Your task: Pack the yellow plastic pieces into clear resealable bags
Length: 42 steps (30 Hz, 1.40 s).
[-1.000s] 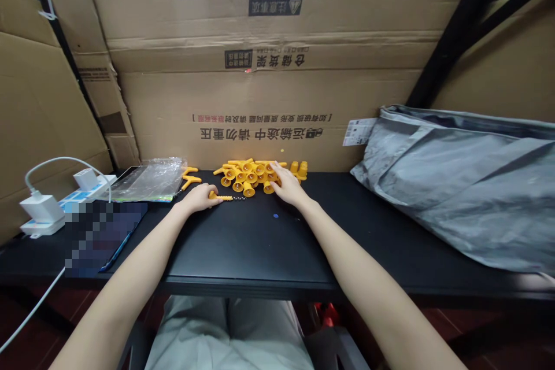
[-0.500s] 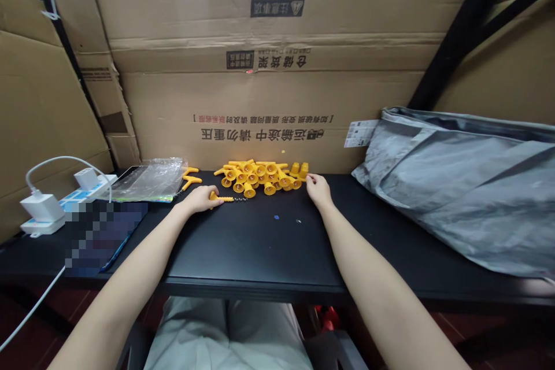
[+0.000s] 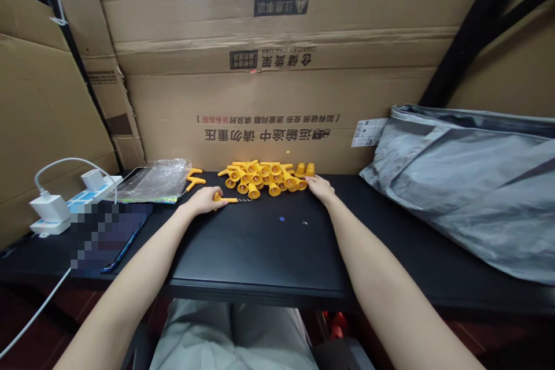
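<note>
My left hand (image 3: 206, 200) is closed around the handle of a yellow corkscrew (image 3: 232, 200). The corkscrew lies low over the black tabletop, its metal spiral pointing right. My right hand (image 3: 321, 189) reaches the right end of a pile of yellow corkscrews with bell-shaped cups (image 3: 265, 178). Its fingers are stretched out at the pile's edge, close to two loose yellow cups (image 3: 305, 170) standing at the back. Whether the fingertips touch a piece is too small to make out. Two yellow T-shaped handles (image 3: 195, 177) lie left of the pile, behind my left hand.
On the left are a clear plastic bag (image 3: 158, 179), a power strip with chargers (image 3: 65, 208) and a dark, partly pixelated flat device (image 3: 115, 237). A large grey bag (image 3: 459, 185) stands right. Cardboard (image 3: 269, 92) walls the back. A blue scrap (image 3: 281, 219) lies in front.
The view has shifted slightly, so everything sits a little further right. My right hand's fingers have turned and spread out at the pile's right end. My left hand keeps its corkscrew.
</note>
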### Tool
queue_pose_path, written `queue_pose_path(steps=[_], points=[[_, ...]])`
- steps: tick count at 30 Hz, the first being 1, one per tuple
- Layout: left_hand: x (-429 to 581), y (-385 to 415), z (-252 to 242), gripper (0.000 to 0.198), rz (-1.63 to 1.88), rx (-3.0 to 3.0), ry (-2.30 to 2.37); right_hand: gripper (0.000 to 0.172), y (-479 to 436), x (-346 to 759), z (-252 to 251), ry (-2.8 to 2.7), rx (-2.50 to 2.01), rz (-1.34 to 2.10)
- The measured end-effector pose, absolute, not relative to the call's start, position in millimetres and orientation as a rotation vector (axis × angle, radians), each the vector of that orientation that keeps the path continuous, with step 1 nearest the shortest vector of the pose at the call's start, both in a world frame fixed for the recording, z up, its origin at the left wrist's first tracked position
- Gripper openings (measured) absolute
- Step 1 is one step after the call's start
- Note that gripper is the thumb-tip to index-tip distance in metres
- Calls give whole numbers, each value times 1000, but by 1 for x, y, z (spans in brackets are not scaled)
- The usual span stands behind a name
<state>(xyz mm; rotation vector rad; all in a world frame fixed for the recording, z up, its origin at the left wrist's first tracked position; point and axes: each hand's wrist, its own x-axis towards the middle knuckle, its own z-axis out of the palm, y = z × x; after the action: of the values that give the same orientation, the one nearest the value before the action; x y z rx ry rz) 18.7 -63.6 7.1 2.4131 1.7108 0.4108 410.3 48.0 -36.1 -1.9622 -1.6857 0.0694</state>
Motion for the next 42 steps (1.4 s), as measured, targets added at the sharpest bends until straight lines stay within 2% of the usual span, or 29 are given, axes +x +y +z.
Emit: queue_pose_path(steps=[4, 20, 26, 42], points=[[18, -61, 5, 36, 420, 2404, 1704, 43, 50, 407, -31, -1582, -2010, 219], [17, -59, 3, 35, 439, 2413, 1713, 46, 29, 402, -27, -1541, -2058, 233], [19, -62, 6, 37, 415, 2409, 1732, 48, 16, 402, -24, -1549, -2096, 339], [21, -64, 10, 36, 370, 2403, 1782, 42, -6, 394, -16, -1467, -2036, 155]])
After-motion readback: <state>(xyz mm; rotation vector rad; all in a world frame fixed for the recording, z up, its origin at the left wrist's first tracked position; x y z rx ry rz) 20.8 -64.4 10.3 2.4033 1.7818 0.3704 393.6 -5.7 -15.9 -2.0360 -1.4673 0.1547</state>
